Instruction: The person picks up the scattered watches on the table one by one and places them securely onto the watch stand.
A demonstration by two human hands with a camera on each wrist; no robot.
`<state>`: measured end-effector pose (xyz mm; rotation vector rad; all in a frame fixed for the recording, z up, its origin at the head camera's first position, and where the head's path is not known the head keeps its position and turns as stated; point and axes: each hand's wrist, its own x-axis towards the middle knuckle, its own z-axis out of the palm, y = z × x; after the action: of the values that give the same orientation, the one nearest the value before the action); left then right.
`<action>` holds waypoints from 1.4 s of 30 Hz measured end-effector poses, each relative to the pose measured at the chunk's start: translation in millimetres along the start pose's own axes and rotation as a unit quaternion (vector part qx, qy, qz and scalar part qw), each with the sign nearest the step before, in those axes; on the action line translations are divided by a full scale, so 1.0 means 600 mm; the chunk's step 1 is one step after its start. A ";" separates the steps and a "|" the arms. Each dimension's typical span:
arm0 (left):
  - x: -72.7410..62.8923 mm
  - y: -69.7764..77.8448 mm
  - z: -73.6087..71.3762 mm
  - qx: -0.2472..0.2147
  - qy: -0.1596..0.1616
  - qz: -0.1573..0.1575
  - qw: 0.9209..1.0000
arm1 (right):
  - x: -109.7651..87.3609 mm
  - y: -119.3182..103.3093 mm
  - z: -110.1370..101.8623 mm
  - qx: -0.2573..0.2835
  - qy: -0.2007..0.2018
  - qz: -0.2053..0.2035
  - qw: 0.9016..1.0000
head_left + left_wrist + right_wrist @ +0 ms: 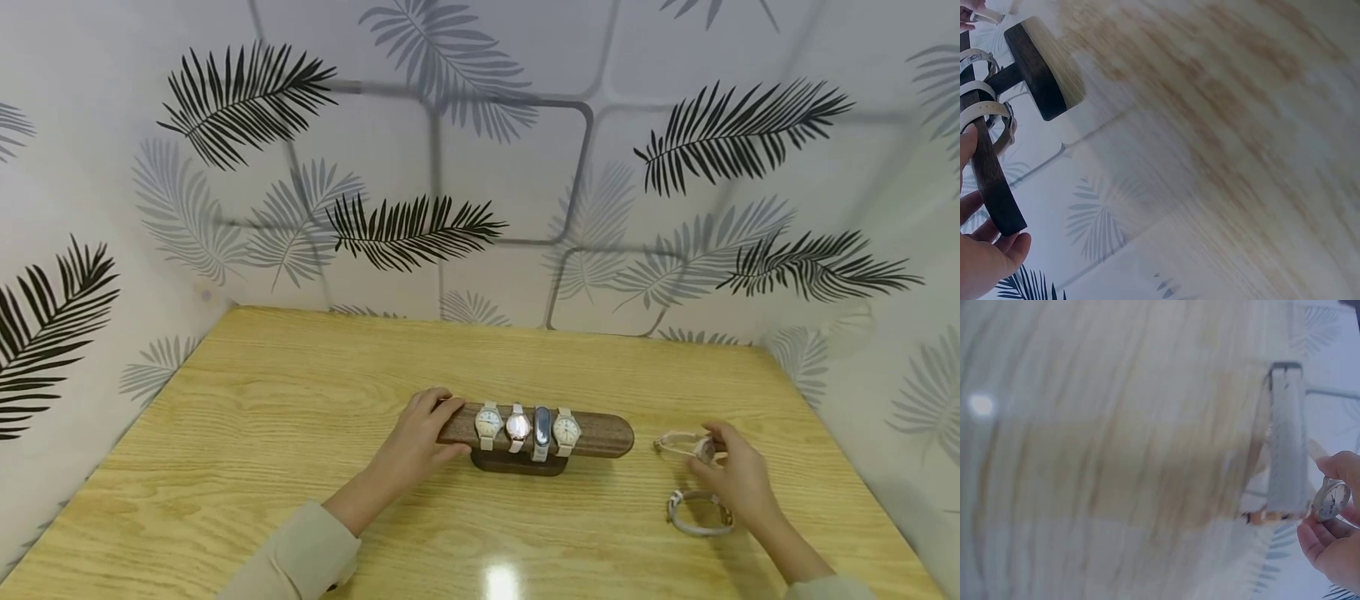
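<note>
A dark wooden watch stand [611, 435] with a rounded bar and a foot stands mid-table. My left hand [422, 440] grips the bar's left end; the left wrist view shows fingers [1017, 249] curled round its tip. Strapped along the bar are several watches, among them a pale-strapped round watch [489, 422], a rose-gold-rimmed one [517, 427] and a fitness band [542, 433]. To the right, my right hand [742, 477] pinches a light-strapped wristwatch [703, 450] by its case, its round dial [1333, 500] showing in the right wrist view.
Just nearer than the right hand, another watch with a pale grey strap [699, 531] lies on its side on the wooden table [315, 367]. A leaf-patterned cloth [495, 167] rises behind the table and along both sides.
</note>
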<state>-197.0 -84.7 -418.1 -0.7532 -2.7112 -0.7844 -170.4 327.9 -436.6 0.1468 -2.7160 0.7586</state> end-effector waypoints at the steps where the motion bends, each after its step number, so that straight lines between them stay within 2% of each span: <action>1: -0.001 0.000 0.000 -0.001 0.002 0.003 1.000 | 0.001 -0.004 0.001 -0.001 0.002 -0.004 1.000; 6: -0.003 0.002 0.001 0.010 0.020 0.029 0.999 | 0.001 -0.026 0.004 0.004 0.010 -0.016 1.000; 10: -0.003 0.006 0.002 0.014 0.051 0.066 0.996 | -0.001 -0.044 0.007 0.007 0.013 -0.032 0.999; 14: 0.000 0.012 0.004 0.019 0.093 0.129 0.987 | -0.004 -0.060 0.009 0.007 0.009 -0.044 0.999; 18: 0.002 0.020 0.009 0.023 0.111 0.179 0.977 | -0.008 -0.077 0.011 0.003 0.006 -0.063 0.998; 28: -0.006 0.057 0.017 -0.003 0.090 0.209 0.974 | -0.027 -0.124 0.009 0.000 -0.013 -0.128 0.992; 34: -0.007 0.070 0.033 0.022 0.094 0.254 0.963 | -0.035 -0.156 0.016 0.006 -0.058 -0.149 0.987; 39: -0.007 0.084 0.043 0.031 0.087 0.289 0.953 | -0.033 -0.183 0.026 0.032 -0.059 -0.213 0.975; 41: -0.007 0.093 0.045 0.032 0.070 0.293 0.953 | -0.032 -0.193 0.030 0.043 -0.063 -0.235 0.969; 42: -0.008 0.097 0.046 0.031 0.055 0.288 0.955 | -0.031 -0.199 0.032 0.049 -0.068 -0.242 0.967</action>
<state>-163.8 -29.2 -417.2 -1.3470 -2.2152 -0.5711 -136.5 216.5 -400.0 0.8773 -2.5959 0.7505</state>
